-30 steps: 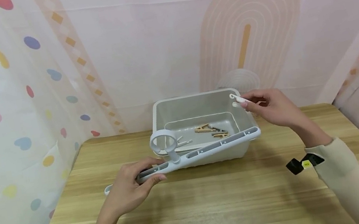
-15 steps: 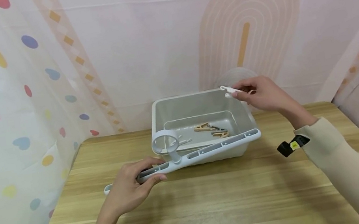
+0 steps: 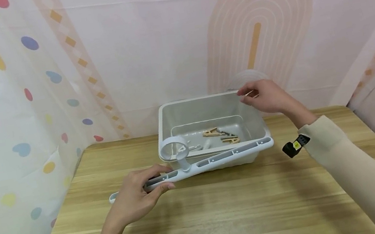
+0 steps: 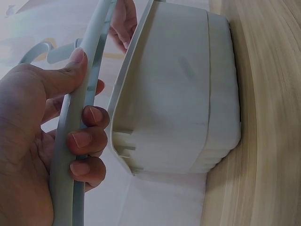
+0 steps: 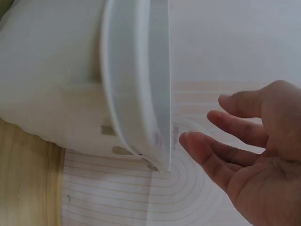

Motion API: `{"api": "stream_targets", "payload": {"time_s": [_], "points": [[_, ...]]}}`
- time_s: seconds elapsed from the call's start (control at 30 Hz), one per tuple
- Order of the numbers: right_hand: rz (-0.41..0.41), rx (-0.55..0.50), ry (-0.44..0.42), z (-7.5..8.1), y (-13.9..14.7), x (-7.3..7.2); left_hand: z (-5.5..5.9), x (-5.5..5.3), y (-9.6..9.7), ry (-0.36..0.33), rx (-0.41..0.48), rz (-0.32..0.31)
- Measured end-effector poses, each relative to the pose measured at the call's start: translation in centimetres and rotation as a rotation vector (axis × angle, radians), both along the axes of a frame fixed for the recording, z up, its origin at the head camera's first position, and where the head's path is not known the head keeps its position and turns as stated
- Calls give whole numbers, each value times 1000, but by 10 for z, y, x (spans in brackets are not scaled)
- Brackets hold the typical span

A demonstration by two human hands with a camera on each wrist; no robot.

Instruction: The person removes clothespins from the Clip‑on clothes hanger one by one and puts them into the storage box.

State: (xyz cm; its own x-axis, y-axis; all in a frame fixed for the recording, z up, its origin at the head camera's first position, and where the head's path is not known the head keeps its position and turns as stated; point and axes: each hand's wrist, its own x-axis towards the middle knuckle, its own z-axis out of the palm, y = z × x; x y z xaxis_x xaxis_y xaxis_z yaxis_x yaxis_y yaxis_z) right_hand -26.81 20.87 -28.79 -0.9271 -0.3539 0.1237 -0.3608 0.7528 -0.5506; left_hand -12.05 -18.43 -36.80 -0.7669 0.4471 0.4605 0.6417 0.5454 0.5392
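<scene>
My left hand (image 3: 137, 195) grips a pale blue-grey plastic hanger bar (image 3: 231, 154) with slots along it and a ring on a short stem. In the left wrist view, the thumb and curled fingers wrap round the bar (image 4: 70, 122). The bar slants up to the right, overlapping the front of a grey plastic bin (image 3: 204, 107) in the head view. Over the bin's back right corner is my right hand (image 3: 264, 96), its fingers loosely bent; the right wrist view shows nothing between them. A small white piece (image 3: 206, 144) shows inside the bin beside tan and grey clothespins (image 3: 230, 140).
The bin stands on a wooden table (image 3: 226, 210) near its back edge. Behind hangs a patterned curtain (image 3: 161, 54). More white pieces (image 3: 194, 148) lie in the bin, partly behind the ring (image 3: 173, 148).
My right hand moved up and left over the bin, then let go of the white clip it pinched. A white piece now shows in the bin. The left hand stayed nearly still.
</scene>
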Motion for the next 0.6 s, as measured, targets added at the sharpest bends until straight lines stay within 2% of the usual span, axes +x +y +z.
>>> {"api": "stream_targets", "payload": {"time_s": [0.23, 0.6], "points": [[65, -9, -39, -4, 4, 11, -2, -1, 1, -10, 5, -3], [84, -96, -18, -13, 19, 43, -3, -3, 7, 0, -23, 6]]}}
